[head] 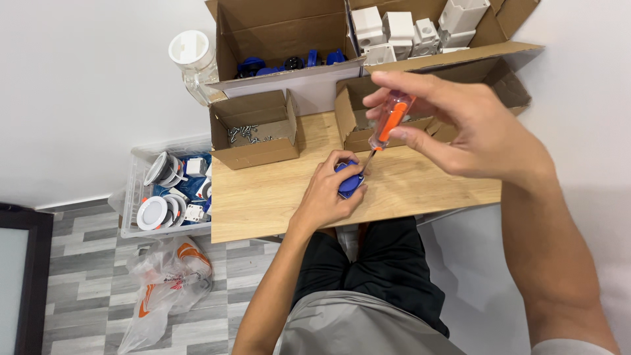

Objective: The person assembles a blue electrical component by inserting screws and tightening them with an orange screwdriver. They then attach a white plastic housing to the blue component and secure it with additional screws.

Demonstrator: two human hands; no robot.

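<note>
My left hand (pixel 327 190) presses a small blue plastic part (pixel 349 181) down on the wooden table (pixel 263 204). My right hand (pixel 460 125) grips a screwdriver (pixel 388 125) with a clear and orange handle, held nearly upright. Its thin metal tip points down and meets the top edge of the blue part, beside my left fingers. My fingers cover most of the blue part.
A small cardboard box of screws (pixel 253 135) stands at the table's left. Behind it, a larger box holds blue parts (pixel 289 64), another white plastic blocks (pixel 407 29). A clear bin of round white fittings (pixel 167 194) and a plastic bag (pixel 167 276) lie on the floor.
</note>
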